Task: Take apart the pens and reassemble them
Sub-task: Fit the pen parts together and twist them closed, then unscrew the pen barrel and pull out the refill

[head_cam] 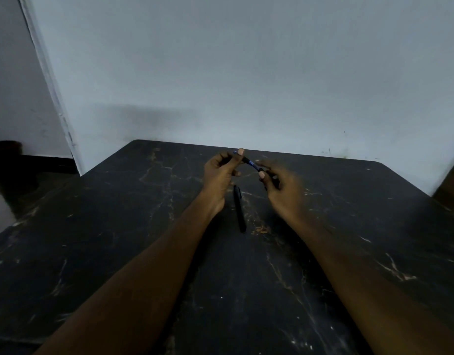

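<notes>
Nearest, a black pen (239,208) lies on the dark marbled table (118,252), between the two forearms and pointing away from the person. Just beyond it the left hand (219,172) pinches one end of a blue pen (249,162) between thumb and forefinger, raised above the table; the right hand (282,185), blurred, closes its fingertips on the other end. The blue pen looks light, stiff and smooth, likely to slip, so each half is best gripped close to the joint and twisted or pulled straight. Behind stands a plain grey wall (246,73)
</notes>
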{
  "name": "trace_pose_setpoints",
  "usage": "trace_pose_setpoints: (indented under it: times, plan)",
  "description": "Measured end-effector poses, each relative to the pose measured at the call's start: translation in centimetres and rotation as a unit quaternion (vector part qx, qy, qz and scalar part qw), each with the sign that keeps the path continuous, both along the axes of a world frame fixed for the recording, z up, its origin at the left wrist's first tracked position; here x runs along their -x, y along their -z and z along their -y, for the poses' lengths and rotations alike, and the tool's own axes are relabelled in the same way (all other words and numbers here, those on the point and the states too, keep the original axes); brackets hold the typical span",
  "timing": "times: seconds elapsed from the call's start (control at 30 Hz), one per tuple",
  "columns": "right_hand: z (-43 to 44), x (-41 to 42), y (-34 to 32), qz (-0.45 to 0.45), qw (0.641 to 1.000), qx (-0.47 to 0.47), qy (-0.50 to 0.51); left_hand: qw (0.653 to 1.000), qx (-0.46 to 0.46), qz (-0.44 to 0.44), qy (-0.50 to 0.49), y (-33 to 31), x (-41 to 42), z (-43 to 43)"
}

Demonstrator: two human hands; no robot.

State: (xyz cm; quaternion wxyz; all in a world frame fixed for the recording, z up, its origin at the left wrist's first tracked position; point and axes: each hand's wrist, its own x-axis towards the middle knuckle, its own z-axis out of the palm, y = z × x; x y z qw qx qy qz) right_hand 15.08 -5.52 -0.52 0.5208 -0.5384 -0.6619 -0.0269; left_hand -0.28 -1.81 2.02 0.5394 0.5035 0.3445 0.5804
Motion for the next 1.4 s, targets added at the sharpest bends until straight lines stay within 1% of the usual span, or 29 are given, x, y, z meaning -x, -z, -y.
trace_pose_setpoints:
  times: [0.03, 0.17, 0.27, 0.33, 0.37, 0.43, 0.5, 0.57, 0.63, 0.7, 0.83, 1.07, 1.27, 1.4]
  plan:
    - [-0.1, 0.0, 0.0, 0.009, 1.000, 0.002, -0.002, 1.000, 0.001, 0.003, -0.008, 0.0, 0.1, -0.1]
    - [-0.2, -0.1, 0.1, -0.010, 1.000, 0.010, 0.000, 0.998, 0.010, 0.034, -0.051, -0.4, 0.5, -0.3]
    - [-0.1, -0.3, 0.1, -0.024, 1.000, 0.007, 0.003, 0.995, -0.008, 0.055, -0.089, -0.9, 1.5, -0.7]
    - [0.0, -0.4, 0.2, -0.027, 1.000, 0.008, 0.011, 0.991, -0.028, 0.034, -0.123, -1.0, 2.4, -1.1]
    - [0.1, -0.4, 0.2, -0.027, 0.999, 0.008, 0.015, 0.989, -0.040, -0.005, -0.139, -0.9, 2.8, -1.4]
    - [0.1, -0.4, 0.3, -0.028, 0.999, 0.011, 0.021, 0.976, -0.067, -0.135, -0.156, -0.5, 3.6, -1.7]
    - [0.2, -0.4, 0.3, -0.032, 0.999, 0.010, 0.021, 0.948, -0.086, -0.267, -0.147, 0.1, 4.2, -1.9]
    - [0.2, -0.4, 0.2, -0.035, 0.999, 0.006, 0.016, 0.912, -0.092, -0.373, -0.143, 0.5, 4.4, -1.9]
    - [0.2, -0.4, 0.2, -0.041, 0.999, 0.002, 0.015, 0.876, -0.092, -0.447, -0.154, 0.8, 4.5, -1.9]
    - [0.1, -0.6, 0.2, -0.045, 0.999, 0.001, 0.014, 0.857, -0.100, -0.481, -0.156, 1.1, 4.4, -2.1]
    - [-0.1, -0.6, 0.4, -0.039, 0.999, -0.006, 0.014, 0.855, -0.099, -0.485, -0.152, 1.6, 4.3, -2.4]
    - [-0.1, -0.7, 0.5, -0.038, 0.999, -0.012, 0.009, 0.878, -0.084, -0.441, -0.166, 2.2, 4.7, -3.4]
    - [0.0, -0.5, 0.5, -0.045, 0.999, -0.012, 0.014, 0.878, -0.088, -0.434, -0.180, 2.4, 4.6, -3.5]
    - [0.1, -0.4, 0.4, -0.055, 0.998, -0.005, 0.011, 0.883, -0.082, -0.415, -0.205, 2.0, 4.5, -3.2]
